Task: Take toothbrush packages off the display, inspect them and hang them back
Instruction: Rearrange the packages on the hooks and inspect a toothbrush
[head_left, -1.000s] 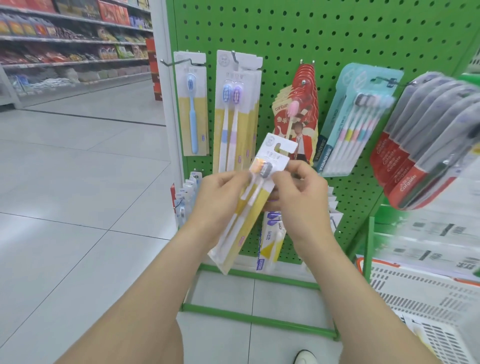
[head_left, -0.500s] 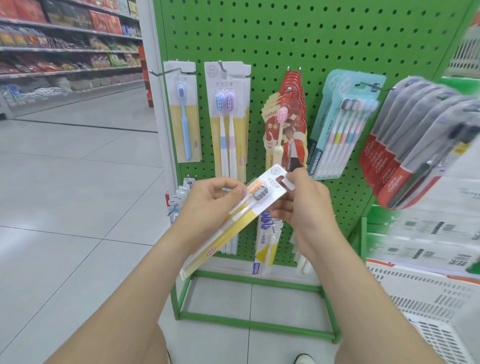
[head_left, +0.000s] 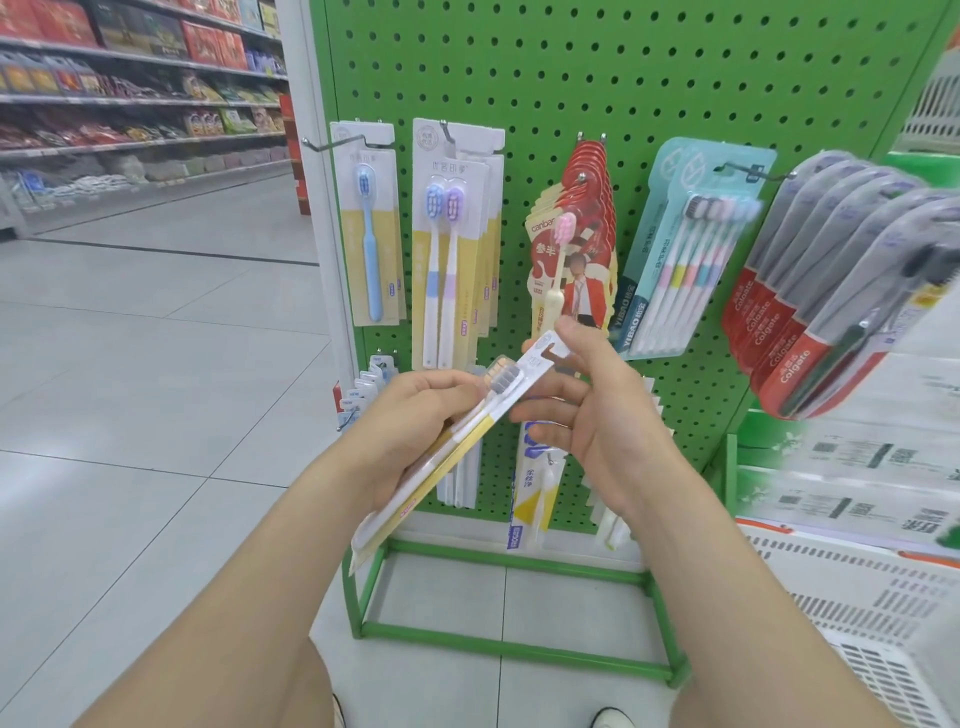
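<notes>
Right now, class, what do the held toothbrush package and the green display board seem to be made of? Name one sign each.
Toothbrush package: printed card, matte white and yellow, under a clear plastic blister, since its contents show through. Pegboard: probably painted sheet metal; smooth green coat, evenly punched holes.

toothbrush package (head_left: 480, 434) between left hand (head_left: 410, 436) and right hand (head_left: 608, 421), before the pegboard (head_left: 597, 78).

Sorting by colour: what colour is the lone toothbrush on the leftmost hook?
The toothbrush is light blue; head view.
</notes>
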